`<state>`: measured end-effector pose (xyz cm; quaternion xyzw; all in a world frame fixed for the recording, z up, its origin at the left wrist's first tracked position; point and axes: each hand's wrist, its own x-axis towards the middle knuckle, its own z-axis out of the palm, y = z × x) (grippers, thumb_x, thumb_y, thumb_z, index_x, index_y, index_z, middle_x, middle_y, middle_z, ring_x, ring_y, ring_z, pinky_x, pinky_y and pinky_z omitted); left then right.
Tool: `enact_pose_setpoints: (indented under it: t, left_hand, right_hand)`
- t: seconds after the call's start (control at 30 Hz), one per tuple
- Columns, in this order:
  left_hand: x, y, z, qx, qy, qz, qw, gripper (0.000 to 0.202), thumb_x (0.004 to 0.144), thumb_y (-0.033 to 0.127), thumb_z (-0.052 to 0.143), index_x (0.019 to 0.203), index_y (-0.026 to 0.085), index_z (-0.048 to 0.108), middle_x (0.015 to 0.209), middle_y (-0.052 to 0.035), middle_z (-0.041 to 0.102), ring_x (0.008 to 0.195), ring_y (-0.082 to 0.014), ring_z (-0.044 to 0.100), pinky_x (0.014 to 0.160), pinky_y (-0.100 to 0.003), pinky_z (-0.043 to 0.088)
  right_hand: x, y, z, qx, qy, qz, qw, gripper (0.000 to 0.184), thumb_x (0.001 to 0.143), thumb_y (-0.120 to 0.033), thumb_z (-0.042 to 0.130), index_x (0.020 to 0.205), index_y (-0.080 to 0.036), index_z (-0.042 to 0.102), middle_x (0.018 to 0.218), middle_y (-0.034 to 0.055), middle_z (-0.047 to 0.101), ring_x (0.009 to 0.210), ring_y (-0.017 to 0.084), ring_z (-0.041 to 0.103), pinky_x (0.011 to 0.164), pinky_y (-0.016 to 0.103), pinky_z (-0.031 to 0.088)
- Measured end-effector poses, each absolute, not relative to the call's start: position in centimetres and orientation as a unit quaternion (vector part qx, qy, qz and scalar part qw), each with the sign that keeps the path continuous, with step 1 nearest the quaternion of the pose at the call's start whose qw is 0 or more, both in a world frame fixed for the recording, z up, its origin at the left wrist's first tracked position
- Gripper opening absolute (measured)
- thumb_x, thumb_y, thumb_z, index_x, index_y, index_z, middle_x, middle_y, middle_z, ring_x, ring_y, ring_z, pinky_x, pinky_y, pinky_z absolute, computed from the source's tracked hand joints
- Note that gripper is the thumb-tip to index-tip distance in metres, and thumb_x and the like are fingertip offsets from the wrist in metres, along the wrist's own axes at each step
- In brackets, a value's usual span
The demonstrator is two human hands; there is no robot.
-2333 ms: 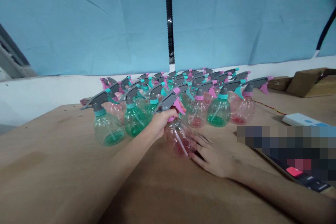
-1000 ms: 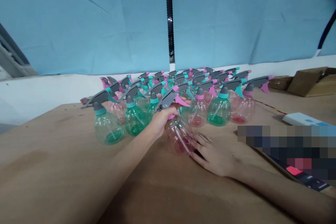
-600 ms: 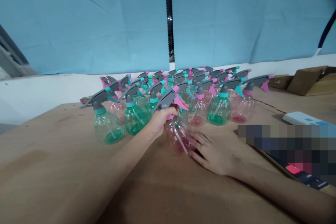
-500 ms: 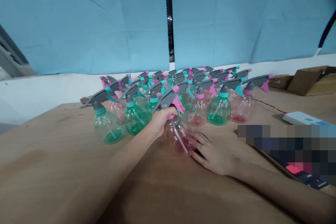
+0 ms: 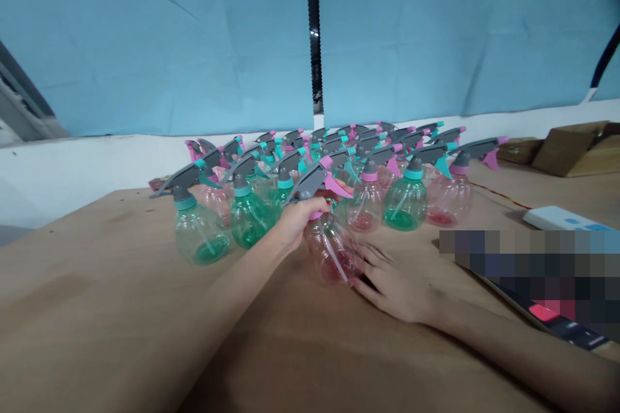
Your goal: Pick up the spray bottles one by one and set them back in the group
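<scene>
A clear pink spray bottle (image 5: 329, 248) with a grey head and pink trigger (image 5: 338, 186) stands tilted on the table, a little reddish liquid in its bottom. My left hand (image 5: 303, 216) is wrapped round its neck, thumb in front; some fingers reach behind the neck below the trigger. Low on the bottle's right side, my right hand (image 5: 394, 287) holds the base between thumb and fingers, the fingertips partly hidden behind the plastic. Just beyond stand a green spray bottle (image 5: 252, 218) on the left and a pink spray bottle (image 5: 365, 206) on the right.
Several rows of pink and green spray bottles fill the back of the wooden table (image 5: 97, 335). To the right lie an open cardboard box (image 5: 576, 148), a white device (image 5: 564, 218) with a wire, and a blurred-out dark object (image 5: 527, 284). A blue sheet (image 5: 169, 39) covers the wall.
The pink trigger of the held spray bottle has swung outward from the neck, to the right. Both hands keep their places on the bottle.
</scene>
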<state>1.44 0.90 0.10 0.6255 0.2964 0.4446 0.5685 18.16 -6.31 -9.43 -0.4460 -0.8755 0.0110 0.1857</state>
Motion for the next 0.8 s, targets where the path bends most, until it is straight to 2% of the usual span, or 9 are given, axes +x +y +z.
enact_pose_setpoints:
  t: [0.1,0.27,0.33,0.43,0.53,0.67,0.73,0.8]
  left_hand:
    - [1.5,0.8,0.1,0.629,0.303,0.449,0.557,0.029,0.054,0.018,0.053,0.080,0.020,0.067,0.083,-0.0022,0.065,0.079,-0.0191,0.053,0.066,-0.029,0.039]
    - [1.7,0.8,0.1,0.629,0.299,0.460,0.551,0.018,0.053,0.016,0.050,0.065,0.016,0.063,0.069,-0.0006,0.060,0.061,-0.0134,0.047,0.061,-0.027,0.038]
    - [1.7,0.8,0.1,0.635,0.293,0.463,0.544,0.018,0.053,0.015,0.050,0.065,0.017,0.063,0.070,-0.0007,0.060,0.062,-0.0137,0.047,0.062,-0.027,0.039]
    - [1.6,0.7,0.4,0.659,0.286,0.448,0.533,0.021,0.056,0.016,0.051,0.071,0.018,0.065,0.080,-0.0021,0.064,0.074,-0.0165,0.052,0.069,-0.028,0.041]
    - [1.0,0.5,0.9,0.688,0.288,0.402,0.531,0.025,0.057,0.017,0.051,0.076,0.020,0.067,0.085,-0.0026,0.065,0.082,-0.0185,0.054,0.074,-0.031,0.042]
    - [-0.7,0.0,1.7,0.721,0.351,0.347,0.486,0.021,0.055,0.019,0.054,0.072,0.019,0.067,0.074,-0.0022,0.064,0.075,-0.0197,0.057,0.070,-0.033,0.044]
    - [-1.8,-0.1,1.7,0.717,0.426,0.332,0.440,0.011,0.058,0.024,0.059,0.065,0.018,0.065,0.066,-0.0022,0.061,0.069,-0.0204,0.057,0.068,-0.034,0.045]
    - [-2.7,-0.2,1.4,0.711,0.478,0.343,0.386,0.014,0.060,0.031,0.064,0.061,0.017,0.063,0.061,-0.0024,0.060,0.066,-0.0220,0.058,0.067,-0.036,0.046]
  right_hand:
    - [18.2,-6.3,-9.6,-0.445,-0.875,0.006,0.189,0.043,0.091,-0.029,0.038,0.129,-0.012,0.044,0.137,0.0155,0.038,0.129,0.025,0.030,0.106,0.045,0.025]
    - [18.2,-6.3,-9.7,-0.449,-0.874,0.001,0.185,0.041,0.091,-0.029,0.037,0.127,-0.012,0.046,0.137,0.0153,0.039,0.127,0.026,0.032,0.106,0.045,0.026]
    - [18.2,-6.3,-9.6,-0.449,-0.875,0.002,0.181,0.042,0.091,-0.029,0.037,0.128,-0.011,0.045,0.136,0.0155,0.039,0.128,0.025,0.032,0.106,0.044,0.026]
    - [18.2,-6.3,-9.7,-0.449,-0.873,0.004,0.190,0.044,0.091,-0.030,0.036,0.131,-0.013,0.041,0.137,0.0146,0.039,0.128,0.025,0.030,0.105,0.046,0.027]
    - [18.1,-6.3,-9.8,-0.461,-0.866,0.009,0.192,0.044,0.092,-0.032,0.035,0.130,-0.013,0.044,0.136,0.0150,0.041,0.127,0.026,0.033,0.104,0.046,0.029]
    - [18.1,-6.4,-9.9,-0.482,-0.857,0.017,0.181,0.048,0.092,-0.037,0.035,0.130,-0.010,0.045,0.136,0.0159,0.042,0.127,0.027,0.034,0.104,0.046,0.029]
    - [18.0,-6.4,-9.9,-0.484,-0.857,0.021,0.173,0.049,0.092,-0.038,0.035,0.132,-0.010,0.043,0.137,0.0155,0.041,0.128,0.026,0.033,0.105,0.045,0.028]
    - [18.0,-6.4,-9.8,-0.485,-0.858,0.023,0.167,0.050,0.092,-0.037,0.035,0.132,-0.009,0.042,0.137,0.0152,0.040,0.128,0.026,0.032,0.105,0.044,0.027]
